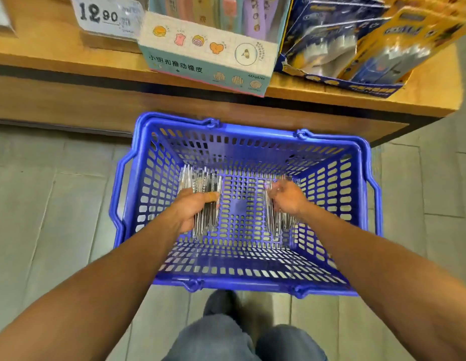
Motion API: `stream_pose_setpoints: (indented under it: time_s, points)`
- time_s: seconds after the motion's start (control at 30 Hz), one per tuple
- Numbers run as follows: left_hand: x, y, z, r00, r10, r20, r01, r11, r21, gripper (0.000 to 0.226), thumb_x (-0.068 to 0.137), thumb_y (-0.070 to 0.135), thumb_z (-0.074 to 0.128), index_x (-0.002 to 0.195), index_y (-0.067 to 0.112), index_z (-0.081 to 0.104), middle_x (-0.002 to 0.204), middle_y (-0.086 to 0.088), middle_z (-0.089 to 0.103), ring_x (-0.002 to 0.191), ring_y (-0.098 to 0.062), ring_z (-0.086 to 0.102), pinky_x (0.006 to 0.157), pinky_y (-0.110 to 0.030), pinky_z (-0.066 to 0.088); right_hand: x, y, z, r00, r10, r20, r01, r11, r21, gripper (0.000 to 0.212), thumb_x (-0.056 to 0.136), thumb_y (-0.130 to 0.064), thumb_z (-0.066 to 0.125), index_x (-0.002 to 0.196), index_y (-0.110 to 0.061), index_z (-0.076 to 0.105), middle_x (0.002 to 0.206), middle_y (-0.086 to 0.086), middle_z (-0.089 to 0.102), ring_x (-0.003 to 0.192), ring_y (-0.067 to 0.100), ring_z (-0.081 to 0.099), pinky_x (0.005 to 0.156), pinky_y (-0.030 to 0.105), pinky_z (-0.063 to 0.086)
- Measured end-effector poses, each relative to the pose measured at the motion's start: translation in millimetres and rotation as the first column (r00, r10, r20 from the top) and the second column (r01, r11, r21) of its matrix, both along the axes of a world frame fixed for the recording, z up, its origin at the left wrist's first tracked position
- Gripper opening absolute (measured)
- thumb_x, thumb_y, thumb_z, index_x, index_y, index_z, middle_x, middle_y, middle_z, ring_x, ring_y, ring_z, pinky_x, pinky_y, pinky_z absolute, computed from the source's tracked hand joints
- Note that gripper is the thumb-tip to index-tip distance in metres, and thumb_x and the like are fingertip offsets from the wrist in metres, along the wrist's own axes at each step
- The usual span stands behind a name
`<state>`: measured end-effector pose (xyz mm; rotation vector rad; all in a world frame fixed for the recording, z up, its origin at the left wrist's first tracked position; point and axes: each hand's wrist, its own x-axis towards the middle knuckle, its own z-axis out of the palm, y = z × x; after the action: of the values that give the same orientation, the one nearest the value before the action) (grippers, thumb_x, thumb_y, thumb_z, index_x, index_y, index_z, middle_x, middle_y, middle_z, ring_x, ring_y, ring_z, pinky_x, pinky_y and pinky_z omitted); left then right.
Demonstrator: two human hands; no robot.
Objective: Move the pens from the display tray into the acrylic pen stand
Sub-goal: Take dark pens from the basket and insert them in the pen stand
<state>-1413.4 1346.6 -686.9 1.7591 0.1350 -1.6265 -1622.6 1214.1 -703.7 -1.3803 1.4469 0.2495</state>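
Over the blue basket (252,131) I see my left hand (190,212) curled round a bundle of clear pens (204,222) and my right hand (288,199) gripping a second, blurred bundle (275,222), both inside it.

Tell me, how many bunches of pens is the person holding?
2. The left hand grips one pen bunch over the left side of the blue basket; the right hand grips another pen bunch on the right. Single pens blur together, uncountable.

The basket (331,183) is glossy blue perforated plastic. Inside it, the pens (206,186) look clear, shiny plastic. Behind it, the shelf (70,66) is matt wood.
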Motion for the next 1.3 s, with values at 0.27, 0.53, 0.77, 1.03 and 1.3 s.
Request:
stream_pose_setpoints:
  time_s: [0.27,0.53,0.77,1.03,1.3]
  points:
    - [0.4,39.7,163.3,0.997,-0.019,-0.077,0.025,0.997,0.075,0.027,0.086,0.01,0.072,0.11,-0.001,0.066,0.079,-0.017,0.072,0.064,-0.028,0.068,0.068,-0.047,0.058,-12.4,17.7,176.2,0.984,-0.159,0.081,0.149,0.981,0.121,0.013,0.095,-0.013,0.06,0.103,-0.004,0.054,0.092,0.0,0.052,0.047,0.01,0.049,0.042,0.023,0.047]
    - [-3.8,36.5,319.5,0.998,0.022,-0.054,-0.019,0.998,0.053,0.03,0.08,0.002,0.074,0.107,-0.009,0.067,0.075,-0.02,0.068,0.053,-0.025,0.064,0.058,-0.04,0.057,-3.9,13.4,346.5,0.99,-0.076,0.119,0.068,0.995,0.074,0.006,0.096,-0.01,0.053,0.091,-0.011,0.051,0.047,-0.004,0.061,0.034,0.013,0.055,0.034,0.018,0.039]
    - [-0.2,37.5,415.5,0.992,0.122,-0.038,-0.123,0.992,-0.026,0.023,0.08,0.001,0.072,0.102,-0.003,0.068,0.071,-0.018,0.069,0.054,-0.025,0.065,0.051,-0.034,0.056,8.9,5.0,445.3,0.978,0.008,0.208,-0.008,1.0,-0.001,0.01,0.098,-0.014,0.052,0.088,-0.012,0.053,0.058,0.0,0.065,0.039,0.016,0.056,0.042,0.024,0.042]
    - [22.8,72.0,537.5,0.954,0.3,0.002,-0.298,0.949,-0.102,0.009,0.082,-0.002,0.068,0.09,-0.005,0.07,0.072,-0.018,0.07,0.056,-0.025,0.067,0.051,-0.032,0.057,51.5,8.6,551.0,0.919,0.247,0.307,-0.243,0.969,-0.052,0.01,0.098,-0.019,0.054,0.094,-0.01,0.055,0.082,0.018,0.068,0.049,0.017,0.061,0.048,0.026,0.048]
    - [86.0,127.7,636.6,0.854,0.517,0.062,-0.491,0.839,-0.236,0.013,0.089,0.003,0.062,0.079,0.0,0.071,0.07,-0.012,0.071,0.056,-0.015,0.069,0.051,-0.022,0.057,147.5,30.7,656.4,0.819,0.377,0.433,-0.355,0.925,-0.134,0.01,0.097,-0.015,0.053,0.092,-0.007,0.055,0.074,0.007,0.07,0.047,0.017,0.058,0.045,0.023,0.046]
